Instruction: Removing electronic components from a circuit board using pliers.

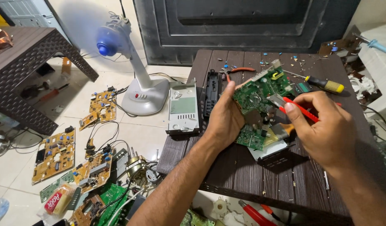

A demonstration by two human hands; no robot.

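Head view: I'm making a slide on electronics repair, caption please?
Left hand holds a green circuit board over a dark slatted table; right hand applies red-handled pliers.

Bare table [251, 175] near the edge lies free; screwdriver [325, 85] and cutters [237, 70] clutter the far side.

pale tiled floor [17, 175], dark table [243, 175]

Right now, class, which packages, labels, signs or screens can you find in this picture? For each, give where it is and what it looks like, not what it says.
Snack packet: on the floor at lower left, among the loose circuit boards; small, pale wrapper with a red oval label.
Metal case: at the left edge of the dark table; grey box with a pale rectangular panel on top, perhaps a label.
No signs or lit screens show.
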